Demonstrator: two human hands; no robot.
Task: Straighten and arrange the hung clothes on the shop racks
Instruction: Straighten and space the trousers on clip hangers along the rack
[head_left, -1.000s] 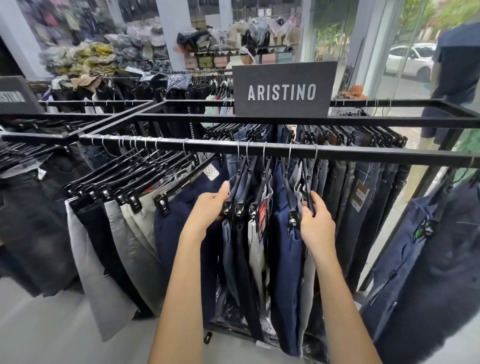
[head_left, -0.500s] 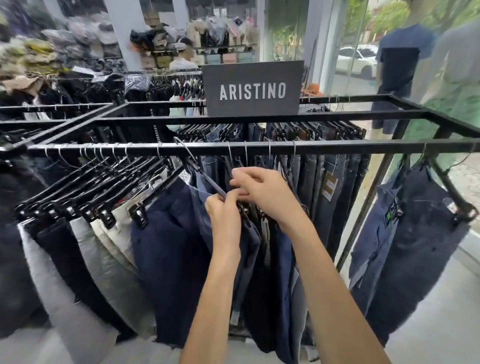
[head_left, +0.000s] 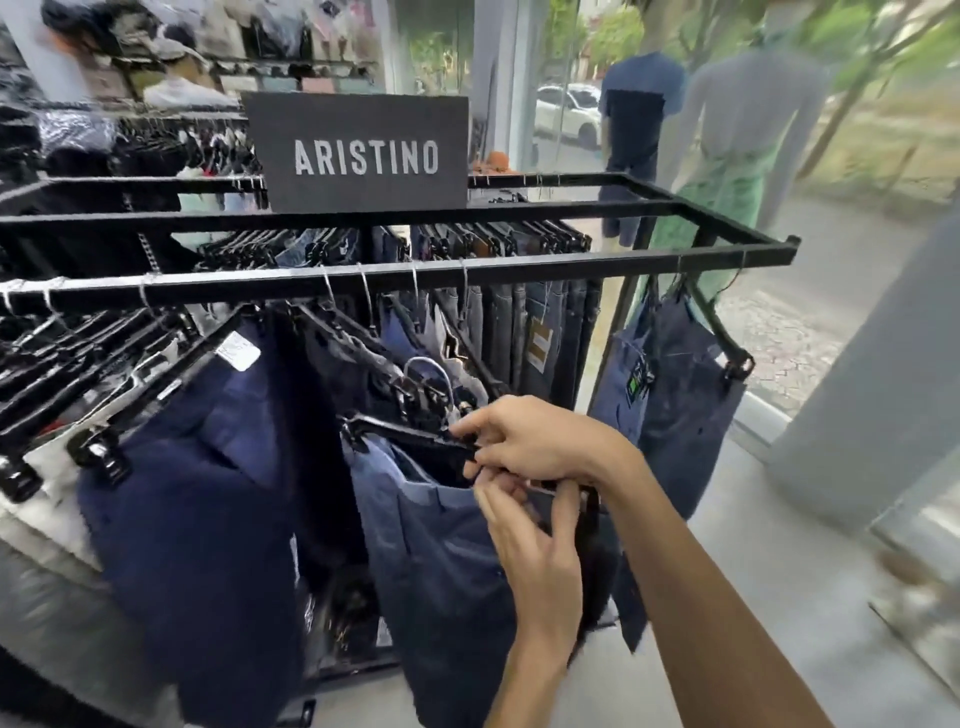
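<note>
Atop rack, "ARISTINO" sign — left hand, right hand gripping hanger

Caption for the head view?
The left hand and right hand hold a black hanger of blue trousers below the rail, by the ARISTINO sign.

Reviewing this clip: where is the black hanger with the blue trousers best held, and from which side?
Probably by the bar's middle, from above: the black hanger lies nearly level, and the clips at its ends are taken up by the blue trousers. The right hand holds it there; the left hand pinches toward one end.
</note>
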